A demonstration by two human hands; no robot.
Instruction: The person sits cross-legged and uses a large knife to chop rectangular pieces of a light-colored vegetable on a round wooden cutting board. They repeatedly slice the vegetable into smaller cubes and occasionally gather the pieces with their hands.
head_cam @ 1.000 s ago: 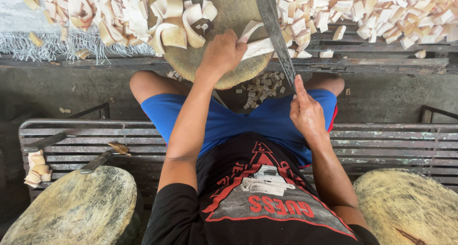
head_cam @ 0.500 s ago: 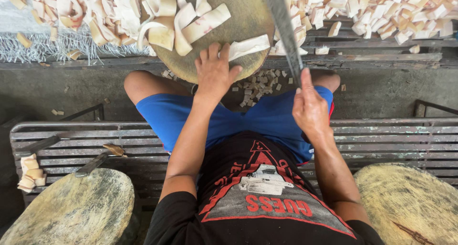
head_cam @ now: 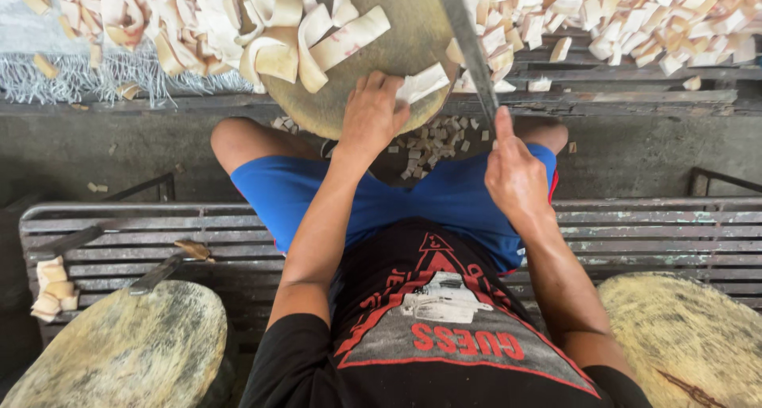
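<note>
Nearest the camera, a worn round wooden chopping block (head_cam: 127,348) lay at the lower left and a second round wooden block (head_cam: 690,336) at the lower right, both on a grey slatted metal bench (head_cam: 651,233) on which the person sat. A knife with a wooden handle (head_cam: 171,261) rested on the slats behind the left block, and a small stack of pale cut pieces (head_cam: 51,289) lay near it at the bench's left end.

The right hand (head_cam: 516,174) was closed in a full grip around the handle of a long grey steel blade (head_cam: 468,47), forefinger laid straight along the blade's back. The blade ran up and away from that grip, across the right edge of a third round wooden chopping block (head_cam: 405,35).

The left hand (head_cam: 373,114) lay palm down on the near edge of this block, fingers spread and not closed into a grip. Its fingertips pressed on a pale rectangular strip (head_cam: 425,82), which lay just left of the blade. Whether the blade touched the strip could not be told.

Below both hands, small pale offcuts (head_cam: 432,142) were scattered on the concrete floor between the knees.

Beyond the left hand, curled pale strips (head_cam: 317,35) were stacked on the block. Further off, heaps of pale cut pieces (head_cam: 635,15) lay on either side.
</note>
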